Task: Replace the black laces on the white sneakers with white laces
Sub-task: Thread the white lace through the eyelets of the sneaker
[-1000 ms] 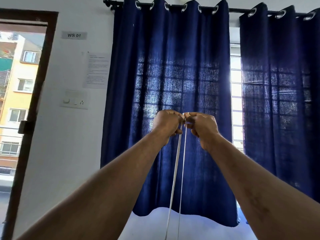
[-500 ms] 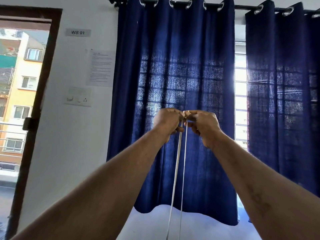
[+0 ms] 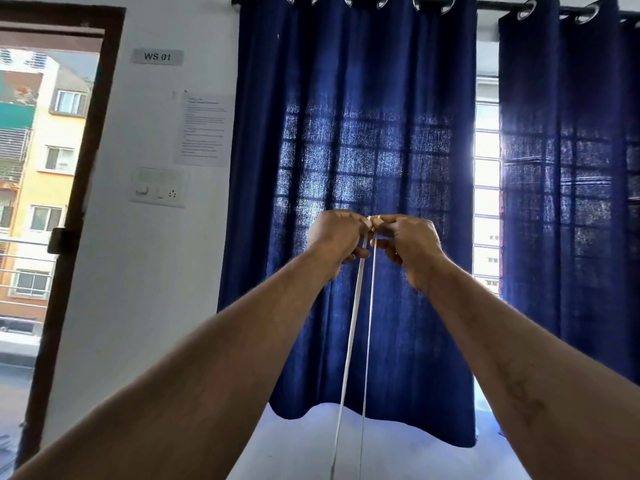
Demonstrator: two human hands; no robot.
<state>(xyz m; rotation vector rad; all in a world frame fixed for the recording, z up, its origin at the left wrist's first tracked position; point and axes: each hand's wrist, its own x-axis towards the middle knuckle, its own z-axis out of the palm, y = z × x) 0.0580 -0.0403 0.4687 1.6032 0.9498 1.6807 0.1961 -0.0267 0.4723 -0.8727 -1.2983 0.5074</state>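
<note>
My left hand [image 3: 337, 237] and right hand [image 3: 407, 244] pinch the white lace [image 3: 353, 327] ends | level both tips | keep strands taut, untwisted

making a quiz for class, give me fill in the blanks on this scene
The left hand and right hand pinch a ____ lace.
It hangs down in ____ strands.
Behind them hangs a ____ curtain.
The wall label reads WS ____.
Missing: white; two; blue; 01
</note>
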